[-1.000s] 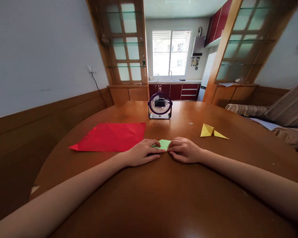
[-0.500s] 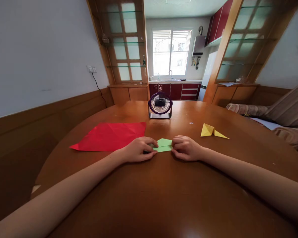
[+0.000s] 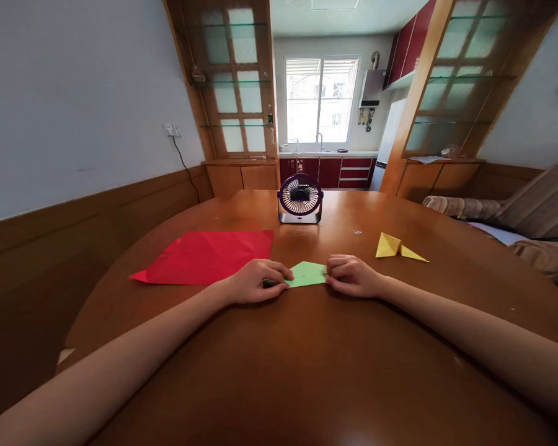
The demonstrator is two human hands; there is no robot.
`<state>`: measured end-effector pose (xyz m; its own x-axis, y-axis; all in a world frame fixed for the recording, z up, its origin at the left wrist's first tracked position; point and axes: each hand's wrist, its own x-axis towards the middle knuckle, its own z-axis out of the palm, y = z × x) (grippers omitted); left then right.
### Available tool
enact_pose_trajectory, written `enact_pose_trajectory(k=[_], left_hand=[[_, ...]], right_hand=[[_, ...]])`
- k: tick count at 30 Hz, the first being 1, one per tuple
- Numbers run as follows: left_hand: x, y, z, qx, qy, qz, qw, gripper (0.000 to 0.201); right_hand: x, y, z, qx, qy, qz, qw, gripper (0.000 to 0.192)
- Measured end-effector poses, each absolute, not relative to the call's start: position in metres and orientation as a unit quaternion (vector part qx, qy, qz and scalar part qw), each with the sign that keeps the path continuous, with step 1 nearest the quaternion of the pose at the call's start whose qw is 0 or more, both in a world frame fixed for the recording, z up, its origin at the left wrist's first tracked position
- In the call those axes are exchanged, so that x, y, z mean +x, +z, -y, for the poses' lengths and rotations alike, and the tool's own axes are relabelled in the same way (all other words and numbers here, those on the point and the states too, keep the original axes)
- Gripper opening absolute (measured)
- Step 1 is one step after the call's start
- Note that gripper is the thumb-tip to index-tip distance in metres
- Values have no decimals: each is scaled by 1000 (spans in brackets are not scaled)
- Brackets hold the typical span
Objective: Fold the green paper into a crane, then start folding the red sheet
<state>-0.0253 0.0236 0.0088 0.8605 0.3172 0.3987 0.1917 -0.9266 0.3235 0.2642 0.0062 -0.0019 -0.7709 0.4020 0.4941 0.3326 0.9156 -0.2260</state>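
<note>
left hand (image 3: 253,282) curled, fingers pinching the left end of the green folded paper (image 3: 307,274); right hand (image 3: 351,276) curled the same way, fingertips pinched on the paper's right end. both hands rest on the table (image 3: 307,371), paper flat on the wood between them, near table centre. green paper: small, matte, creased, pointed flap on top. table round, glossy brown wood, light reflections. red paper sheet (image 3: 207,255) just left of the left hand, large, flat, with fold creases. yellow folded paper (image 3: 397,246) right of the right hand, apart from it, pointed, winged shape. small desk fan (image 3: 300,198) farther back, dark purple round grille, upright. no readable writing anywhere.
</note>
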Motion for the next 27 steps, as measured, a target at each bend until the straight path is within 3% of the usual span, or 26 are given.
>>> enact_pose_trajectory(k=[3,9,20,27], left_hand=[[-19,9,-17,962,238,-121,63,18],[-6,5,-7,975,195,-101,-29,31],[1,9,-3,983,123,-130,-43,49],[9,11,1,980,129,-138,-64,46]], right_hand=[[264,-1,-6,-198,63,939,274,42],[264,-2,-7,-191,67,936,287,39],[264,-3,-7,-189,77,933,297,38],[263,-3,-6,-194,74,934,293,37]])
